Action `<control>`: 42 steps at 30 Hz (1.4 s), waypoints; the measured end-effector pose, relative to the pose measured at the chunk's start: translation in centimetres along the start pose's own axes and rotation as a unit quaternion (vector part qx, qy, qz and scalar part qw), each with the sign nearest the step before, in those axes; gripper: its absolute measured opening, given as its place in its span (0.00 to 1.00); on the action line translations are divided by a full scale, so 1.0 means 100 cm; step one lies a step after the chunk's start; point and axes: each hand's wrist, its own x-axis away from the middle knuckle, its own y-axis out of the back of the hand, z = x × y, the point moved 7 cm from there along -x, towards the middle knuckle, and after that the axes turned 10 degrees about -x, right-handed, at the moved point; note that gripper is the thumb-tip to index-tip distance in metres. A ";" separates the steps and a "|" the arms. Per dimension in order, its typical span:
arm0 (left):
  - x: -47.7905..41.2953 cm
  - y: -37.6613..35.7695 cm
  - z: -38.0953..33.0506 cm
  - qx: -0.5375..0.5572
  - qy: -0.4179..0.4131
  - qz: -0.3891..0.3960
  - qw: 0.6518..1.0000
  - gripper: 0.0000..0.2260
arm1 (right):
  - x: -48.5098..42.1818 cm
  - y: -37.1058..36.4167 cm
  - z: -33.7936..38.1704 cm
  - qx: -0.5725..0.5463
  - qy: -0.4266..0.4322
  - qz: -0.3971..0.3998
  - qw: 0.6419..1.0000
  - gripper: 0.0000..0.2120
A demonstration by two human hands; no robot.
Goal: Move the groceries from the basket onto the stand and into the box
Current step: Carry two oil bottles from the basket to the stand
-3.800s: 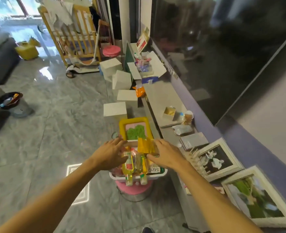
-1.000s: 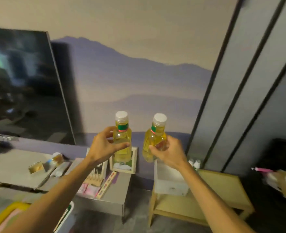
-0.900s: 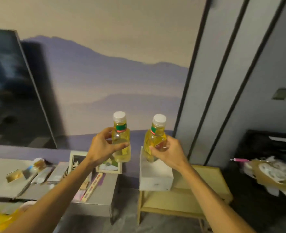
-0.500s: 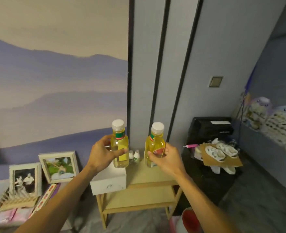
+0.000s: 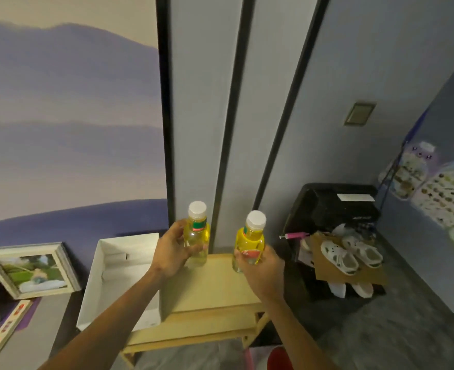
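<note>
Left hand (image 5: 172, 252): the grip is closed around the lower body of the left bottle (image 5: 198, 232), with the fingers and thumb curled round it.
Right hand (image 5: 260, 271): the grip holds the right bottle (image 5: 250, 240) at its lower half, from the front and the right side.
Left bottle: clear plastic with yellow liquid, a white cap and a green and red band at the neck; it stands upright over the back of the stand's top.
Right bottle: same kind, with a red label under the fingers; it leans a little to the right, over the back right part of the stand's top.
Contact with the stand: I cannot tell if either bottle base already touches the wood.
Stand (image 5: 215, 287): light wood, with a flat top and a lower shelf under it, against the grey wall.
Box (image 5: 119, 265): white and open, just beside the stand on its left.
Picture frame (image 5: 31, 268): leans on the wall, left of the box.
White shoes (image 5: 351, 255): they lie on a piece of cardboard (image 5: 354, 276), right of the stand.
Black case (image 5: 335, 206): behind the shoes, in the corner.
Wall switch (image 5: 359, 113): high on the grey wall, above the case.
</note>
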 end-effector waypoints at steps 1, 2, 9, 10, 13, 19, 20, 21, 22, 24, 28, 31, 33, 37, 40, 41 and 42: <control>-0.011 -0.010 0.009 0.006 0.011 0.002 1.000 0.30 | -0.009 -0.005 -0.012 0.005 -0.005 -0.002 1.000 0.15; -0.021 -0.019 0.019 0.008 0.021 0.002 1.000 0.31 | -0.018 -0.010 -0.026 0.010 -0.010 -0.002 1.000 0.16; -0.083 -0.091 0.114 -0.023 0.070 -0.027 0.997 0.35 | -0.062 -0.067 -0.146 0.016 -0.030 0.044 0.998 0.20; -0.090 -0.102 0.131 -0.026 0.080 -0.034 0.996 0.36 | -0.067 -0.078 -0.169 0.018 -0.026 0.051 0.998 0.23; -0.110 -0.129 0.179 -0.031 0.094 -0.060 0.993 0.34 | -0.081 -0.109 -0.233 0.022 -0.014 0.064 0.998 0.27; -0.125 -0.167 0.247 -0.020 0.103 -0.109 0.988 0.28 | -0.087 -0.147 -0.313 0.006 -0.022 0.059 0.998 0.29; -0.125 -0.170 0.252 -0.019 0.100 -0.111 0.989 0.27 | -0.087 -0.152 -0.322 0.008 -0.024 0.060 0.998 0.29; -0.125 -0.173 0.256 -0.018 0.092 -0.115 0.989 0.25 | -0.086 -0.156 -0.327 0.010 -0.025 0.064 0.998 0.30; -0.125 -0.175 0.258 -0.025 0.086 -0.118 0.989 0.23 | -0.085 -0.159 -0.331 0.012 -0.029 0.067 0.997 0.31; -0.124 -0.179 0.261 -0.030 0.088 -0.129 0.987 0.23 | -0.084 -0.165 -0.339 0.011 -0.037 0.070 0.997 0.32; -0.126 -0.180 0.266 -0.047 0.096 -0.144 0.984 0.23 | -0.084 -0.174 -0.345 -0.012 -0.057 0.087 0.994 0.34; -0.126 -0.180 0.271 -0.065 0.100 -0.143 0.983 0.22 | -0.084 -0.180 -0.347 -0.018 -0.073 0.092 0.993 0.37; -0.126 -0.179 0.271 -0.071 0.098 -0.141 0.983 0.23 | -0.084 -0.182 -0.349 -0.018 -0.085 0.094 0.992 0.36; -0.124 -0.181 0.268 -0.106 0.093 -0.147 0.979 0.27 | -0.084 -0.181 -0.350 0.001 -0.092 0.100 0.991 0.35; -0.117 -0.177 0.262 -0.156 0.104 -0.164 0.969 0.32 | -0.085 -0.176 -0.347 0.030 -0.086 0.122 0.988 0.40; -0.115 -0.175 0.259 -0.170 0.104 -0.169 0.965 0.33 | -0.086 -0.173 -0.343 0.038 -0.084 0.134 0.987 0.42; -0.113 -0.172 0.254 -0.180 0.100 -0.173 0.963 0.34 | -0.088 -0.169 -0.336 0.048 -0.080 0.147 0.985 0.45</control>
